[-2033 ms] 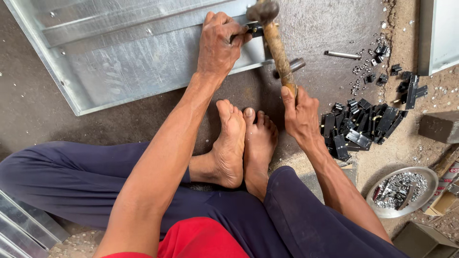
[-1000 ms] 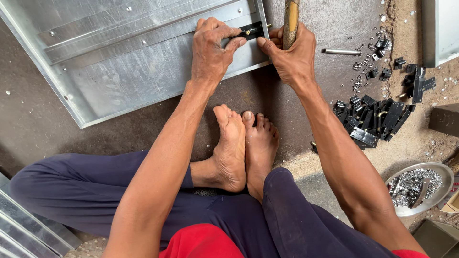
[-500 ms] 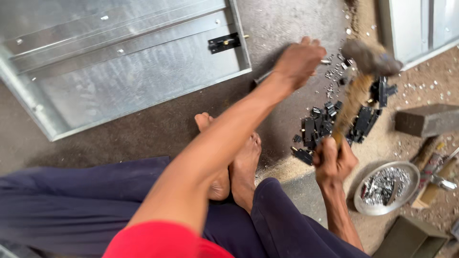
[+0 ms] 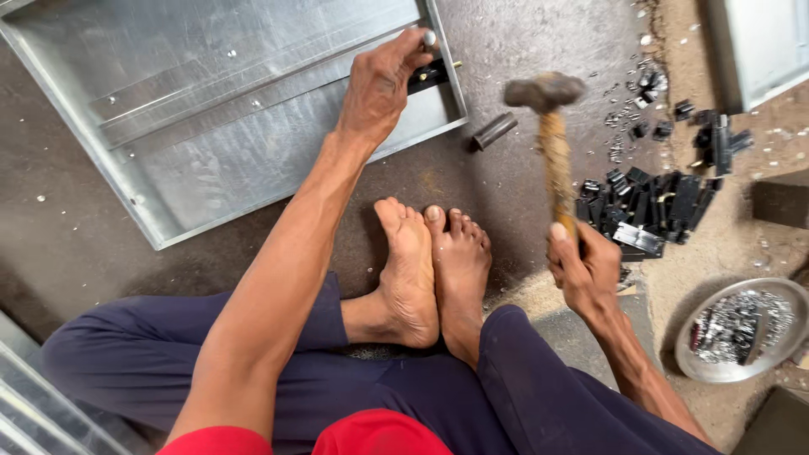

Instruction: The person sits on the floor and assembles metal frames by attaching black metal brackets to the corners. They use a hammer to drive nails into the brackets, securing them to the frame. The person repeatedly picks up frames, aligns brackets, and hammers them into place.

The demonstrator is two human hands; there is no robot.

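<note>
A large shallow metal tray panel lies on the dark floor in front of me. My left hand presses on its right rim, fingers pinching a small silver rivet over a black bracket fixed at that corner. Off to the right, my right hand grips the wooden handle of a hammer. Its iron head is raised in the air to the right of the tray corner, apart from it. My bare feet rest between my knees, below the tray.
A short dark metal tube lies just right of the tray. A heap of black brackets sits further right on the floor. A round metal bowl of small silver parts stands at lower right. More sheet metal lies at top right.
My left hand reached out to the right and came back to the bracket with a small rivet. The hammer stays in my right hand, now raised beside the tray corner.
</note>
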